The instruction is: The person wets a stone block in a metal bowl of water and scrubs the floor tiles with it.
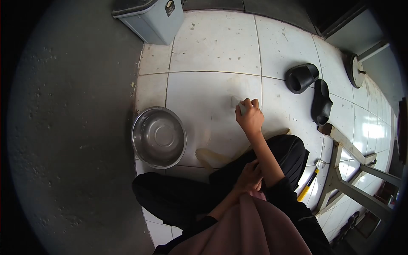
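My right hand is closed around a small pale grey-white thing. Its kind is hard to make out, and its far end meets the white floor tile. My left hand rests at my lap beneath the right forearm, its visible fingers curled; whatever they hold, if anything, is hidden. Left of the right hand stands a round steel basin with a shiny bare bottom. A yellowish curved streak marks the tile between the basin and my black-trousered leg.
A grey bin stands at the top left, where the tiles meet a dark grey floor. Black slippers lie at the upper right. Below them are a wooden frame and a yellow-and-black handled tool.
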Demonstrator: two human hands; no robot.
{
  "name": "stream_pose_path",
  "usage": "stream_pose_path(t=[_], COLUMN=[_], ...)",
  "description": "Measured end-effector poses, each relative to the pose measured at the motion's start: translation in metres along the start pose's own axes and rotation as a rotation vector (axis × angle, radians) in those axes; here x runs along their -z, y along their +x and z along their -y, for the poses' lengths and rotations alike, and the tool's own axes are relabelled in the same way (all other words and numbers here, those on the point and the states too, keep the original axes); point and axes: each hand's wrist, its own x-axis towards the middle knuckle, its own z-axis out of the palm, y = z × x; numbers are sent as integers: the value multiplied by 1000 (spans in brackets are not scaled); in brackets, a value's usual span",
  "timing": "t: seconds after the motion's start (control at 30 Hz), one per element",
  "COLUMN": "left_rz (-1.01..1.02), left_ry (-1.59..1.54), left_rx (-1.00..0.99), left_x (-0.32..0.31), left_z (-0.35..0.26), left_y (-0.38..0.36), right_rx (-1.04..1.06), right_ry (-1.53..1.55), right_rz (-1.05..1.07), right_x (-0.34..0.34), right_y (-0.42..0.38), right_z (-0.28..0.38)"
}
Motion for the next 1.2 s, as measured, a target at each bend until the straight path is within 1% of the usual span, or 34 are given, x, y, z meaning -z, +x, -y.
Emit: stream_pose_path(t=[0.07, 0.1, 0.17, 0.2, 0.23, 0.3, 0.37, 0.43, 0.47, 0.5, 0.57, 0.6, 0.67, 0.7, 0.73, 0.77, 0.8, 0.9, 0.97, 1.0, 1.07, 1.1, 1.17, 1.2], left_rz=[81, 86, 147, 142, 157, 170, 200, 195, 190, 195, 137, 150, 347, 344, 282, 217, 209, 202, 192, 190, 159, 165, 261, 259], left_ry=[-123, -123, -95, -93, -70, -60, -40, -26, -10, -8, -35, -41, 36, 36, 60, 86, 88, 7, -13, -15, 16, 11, 1, -1], left_rx=[45, 55, 27, 36, 55, 83, 89, 104, 117, 120, 99, 105, 129, 126, 69, 16, 20, 80, 92, 93, 78, 83, 108, 107], left_x=[14, 13, 9, 8, 10, 11, 12, 1, -3, -2, 2, 3, 5, 3, 0, -2, 2, 10, 5, 3, 0, 3, 13, 11], left_z=[1, 3, 8, 9, 7, 3, 5, 6, 8, 10, 7, 6, 6, 7, 11, 13, 11, 6, 6, 6, 7, 6, 3, 3], left_y=[8, 6, 5, 5, 7, 9, 9, 1, -2, 2, 4, 1, 2, 0, -3, -6, -1, 10, 7, 6, 3, 3, 8, 6], right_rx=[-10, -16, -50, -102, -98, -159, -109, -43, -4, -7, 48, 70, 1, -38, -74, -106, -97, -53, -51, -49, 2, -3, -23, -20], right_ry=[-1, -8, -28, -47, -48, -48, -25, -6, 7, 12, 33, 38, -3, 22, -5, -32, -32, -10, -7, -9, 35, 33, 5, -16], right_rz=[-24, -56, -20, 38, 47, 154, 192, 197, 140, 144, 13, -51, -56, -51, 1, 54, 56, 191, 212, 212, 55, 63, 35, 51], right_x=[-7, -11, -20, -20, -17, -12, -2, 6, 5, 1, -5, -13, -22, -27, -25, -23, -20, -7, 1, -3, -12, -14, -24, -31], right_y=[29, 47, 85, 100, 108, 117, 96, 59, 42, 40, 33, 42, 75, 94, 110, 120, 120, 97, 63, 56, 45, 51, 85, 103], right_z=[-1, 0, 3, 9, 12, 12, 11, 10, 8, 7, 6, 5, 12, 15, 21, 26, 28, 21, 21, 20, 18, 21, 28, 30])
